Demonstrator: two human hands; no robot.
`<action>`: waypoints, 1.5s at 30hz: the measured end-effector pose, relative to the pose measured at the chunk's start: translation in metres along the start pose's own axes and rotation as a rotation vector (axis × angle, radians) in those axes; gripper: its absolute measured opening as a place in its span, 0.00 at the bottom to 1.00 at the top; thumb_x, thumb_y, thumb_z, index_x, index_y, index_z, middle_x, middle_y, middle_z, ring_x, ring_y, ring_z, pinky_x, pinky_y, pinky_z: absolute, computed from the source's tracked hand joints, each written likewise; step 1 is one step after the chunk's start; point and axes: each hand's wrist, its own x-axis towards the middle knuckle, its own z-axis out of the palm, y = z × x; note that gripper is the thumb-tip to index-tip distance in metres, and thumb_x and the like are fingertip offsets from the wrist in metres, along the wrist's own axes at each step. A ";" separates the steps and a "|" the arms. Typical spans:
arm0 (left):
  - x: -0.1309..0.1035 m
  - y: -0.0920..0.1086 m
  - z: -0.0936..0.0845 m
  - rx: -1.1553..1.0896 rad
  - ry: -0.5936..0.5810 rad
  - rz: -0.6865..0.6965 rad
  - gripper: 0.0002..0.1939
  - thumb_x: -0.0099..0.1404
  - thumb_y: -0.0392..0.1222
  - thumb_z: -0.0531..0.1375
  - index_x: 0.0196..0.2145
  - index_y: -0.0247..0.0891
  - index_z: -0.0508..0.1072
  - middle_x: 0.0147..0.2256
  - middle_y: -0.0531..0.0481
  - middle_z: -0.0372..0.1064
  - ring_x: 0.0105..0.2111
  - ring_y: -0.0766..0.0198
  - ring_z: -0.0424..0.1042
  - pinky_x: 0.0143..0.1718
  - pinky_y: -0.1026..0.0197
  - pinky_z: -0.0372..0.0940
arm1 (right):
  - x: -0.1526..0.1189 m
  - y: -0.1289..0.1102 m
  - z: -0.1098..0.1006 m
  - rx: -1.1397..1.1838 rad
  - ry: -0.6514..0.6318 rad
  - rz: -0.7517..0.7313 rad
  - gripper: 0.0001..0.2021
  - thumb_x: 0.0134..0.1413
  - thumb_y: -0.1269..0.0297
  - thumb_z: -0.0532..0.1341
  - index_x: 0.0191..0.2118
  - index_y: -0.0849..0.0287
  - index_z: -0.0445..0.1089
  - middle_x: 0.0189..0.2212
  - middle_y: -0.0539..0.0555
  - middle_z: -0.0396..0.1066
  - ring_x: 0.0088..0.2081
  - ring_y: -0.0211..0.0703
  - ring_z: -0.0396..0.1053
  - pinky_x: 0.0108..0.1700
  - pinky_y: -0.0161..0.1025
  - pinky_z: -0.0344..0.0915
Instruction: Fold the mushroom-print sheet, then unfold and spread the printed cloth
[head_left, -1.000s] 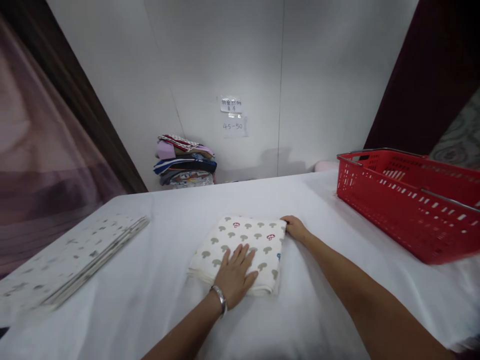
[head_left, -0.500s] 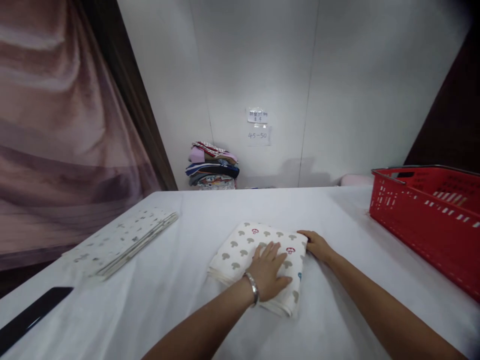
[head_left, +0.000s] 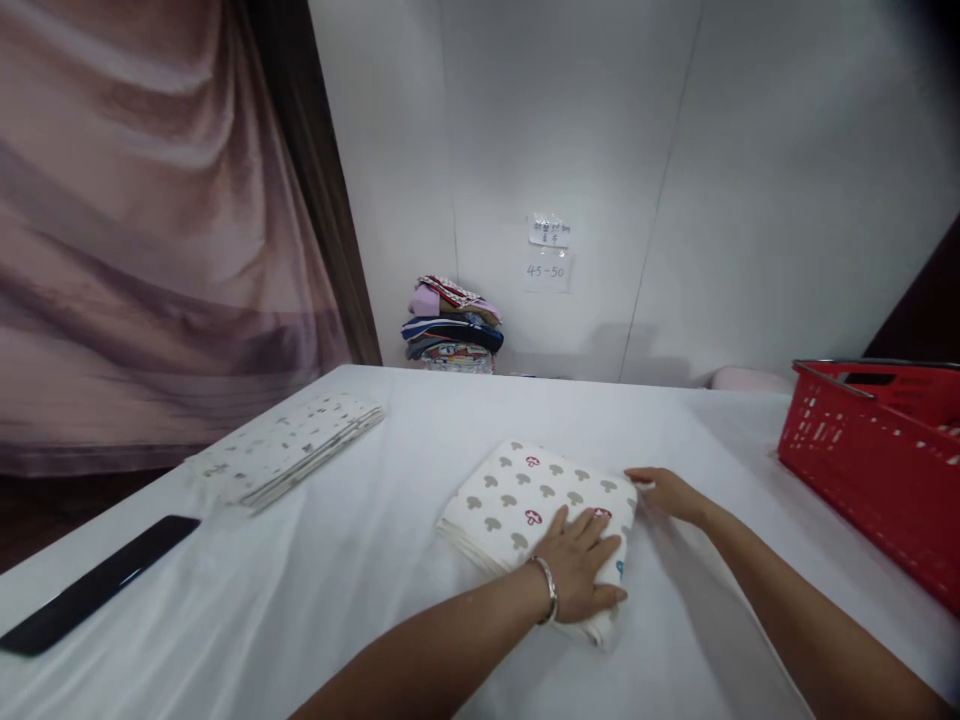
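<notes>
A folded white cloth printed with grey mushrooms and a few red ones lies on the white-covered table. My left hand, a silver bracelet at its wrist, rests flat on the cloth's near right part with its fingers spread. At the far right corner, my right hand has its fingers closed, and a small white bit of fabric shows at them. The underside of that grip is hidden.
Another folded cloth with small dark prints lies on the left. A flat black object is nearer. On the right stands a red plastic basket. Behind the table, a stack of folded fabrics sits against the wall under paper labels.
The view has turned left, so everything appears further right. My left hand has slid right over the cloth, uncovering a red mushroom. My right hand stays at the far right corner.
</notes>
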 end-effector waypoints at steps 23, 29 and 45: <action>-0.047 0.031 0.013 0.113 0.182 -0.111 0.35 0.61 0.62 0.41 0.57 0.35 0.52 0.59 0.43 0.47 0.59 0.54 0.42 0.57 0.48 0.37 | 0.046 -0.044 0.083 -0.490 -0.054 -0.109 0.30 0.56 0.48 0.44 0.60 0.60 0.48 0.60 0.58 0.47 0.60 0.47 0.46 0.58 0.46 0.46; -0.101 0.035 0.006 0.136 0.187 0.013 0.30 0.61 0.56 0.48 0.56 0.37 0.53 0.58 0.45 0.51 0.58 0.56 0.45 0.58 0.48 0.40 | 0.019 -0.079 0.084 -0.474 0.047 -0.138 0.27 0.58 0.50 0.42 0.59 0.57 0.50 0.61 0.56 0.44 0.61 0.50 0.39 0.58 0.55 0.43; -0.129 -0.082 -0.036 0.162 0.427 -0.243 0.13 0.62 0.32 0.50 0.41 0.40 0.69 0.42 0.48 0.68 0.43 0.61 0.63 0.45 0.54 0.57 | -0.090 -0.143 0.125 -0.382 0.105 -0.415 0.11 0.54 0.66 0.53 0.42 0.57 0.67 0.39 0.57 0.66 0.40 0.46 0.63 0.41 0.45 0.62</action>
